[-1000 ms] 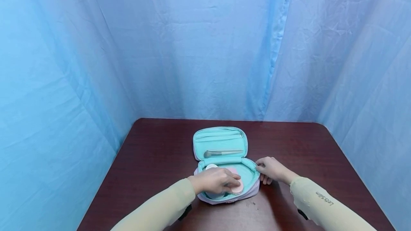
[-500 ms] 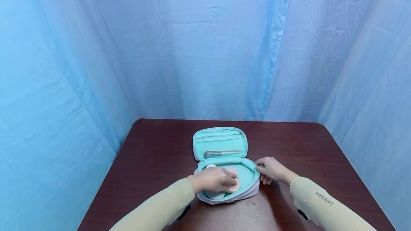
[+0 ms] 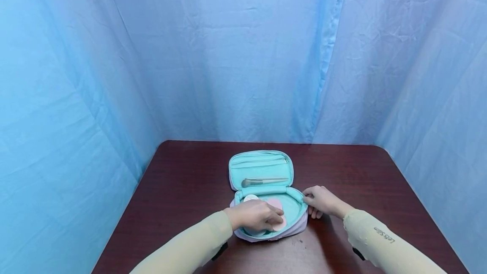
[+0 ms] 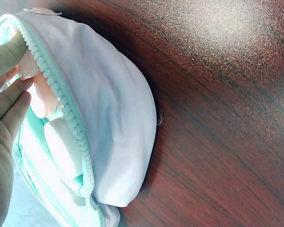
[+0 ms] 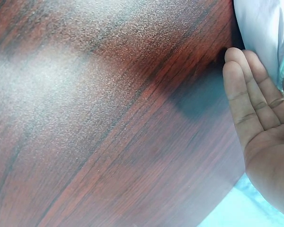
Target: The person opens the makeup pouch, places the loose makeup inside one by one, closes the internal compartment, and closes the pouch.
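Note:
An unzipped makeup bag (image 3: 300, 225) lies on the table, lilac outside and mint green inside. My left hand (image 3: 255, 215) reaches into its lower half and pinches a thick pale pink disc (image 3: 280, 224) between thumb and fingers. Behind that one lies another pink disc (image 3: 274, 203), and a round white piece (image 3: 250, 198) sits at the back left. The left wrist view shows a white block-like piece (image 4: 64, 144) near the zip. At the bag's right rim, my right hand (image 3: 321, 201) grips the edge, with several fingers (image 5: 235, 78) straight along the outer wall.
The lid (image 3: 262, 154) is folded back and flat, a makeup brush (image 3: 264, 182) tucked across it below a zipped pocket. Dark red wood forms the table (image 3: 190, 172). Blue curtains (image 3: 243, 54) enclose its back and sides.
My left hand shifts the pink disc slightly left, then a little back right, inside the bag. More of the white piece at the back left shows now. My right hand stays at the rim.

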The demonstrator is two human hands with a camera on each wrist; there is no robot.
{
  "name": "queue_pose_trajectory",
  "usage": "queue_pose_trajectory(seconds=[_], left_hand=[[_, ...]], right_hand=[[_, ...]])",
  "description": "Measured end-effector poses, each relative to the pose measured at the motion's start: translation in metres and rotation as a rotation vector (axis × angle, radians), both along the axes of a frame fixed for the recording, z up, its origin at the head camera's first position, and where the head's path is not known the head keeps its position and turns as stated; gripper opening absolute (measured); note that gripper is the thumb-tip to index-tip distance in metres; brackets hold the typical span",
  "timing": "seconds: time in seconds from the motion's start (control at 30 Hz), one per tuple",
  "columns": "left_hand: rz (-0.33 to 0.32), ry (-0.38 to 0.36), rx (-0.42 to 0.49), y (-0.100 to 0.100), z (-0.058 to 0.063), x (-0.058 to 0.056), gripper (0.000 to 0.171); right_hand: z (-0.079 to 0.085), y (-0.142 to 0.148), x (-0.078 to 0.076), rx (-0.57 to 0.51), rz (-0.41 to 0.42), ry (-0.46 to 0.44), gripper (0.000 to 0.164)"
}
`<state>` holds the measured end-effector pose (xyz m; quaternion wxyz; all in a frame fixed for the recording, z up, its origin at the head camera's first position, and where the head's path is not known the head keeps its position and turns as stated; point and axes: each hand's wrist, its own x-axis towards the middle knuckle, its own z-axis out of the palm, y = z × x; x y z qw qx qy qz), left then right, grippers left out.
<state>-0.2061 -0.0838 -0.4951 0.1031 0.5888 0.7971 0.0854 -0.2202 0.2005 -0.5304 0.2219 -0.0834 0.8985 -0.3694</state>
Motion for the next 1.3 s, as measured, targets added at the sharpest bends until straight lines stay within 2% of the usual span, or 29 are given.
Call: queue_pose_trajectory(seconds=[0.37,0.9,1.3], left_hand=[[-0.023,0.039,0.004,-0.0021,-0.0045,0.0023,0.025],[-0.001,0.145,0.004,-0.0017,-0.0076,0.0059,0.016],[-0.021,0.138,0.012,-0.0044,-0.0086,0.0053,0.015]], right_hand=[[0.0007,-0.0004,0.0004,0.001,0.001,0.002,0.025],[-0.0025,0.0012,-0.0006,-0.011,0.007,0.008,0.025],[-0.0023,0.0012,-0.0003,-0.009,0.004,0.008,0.025]])
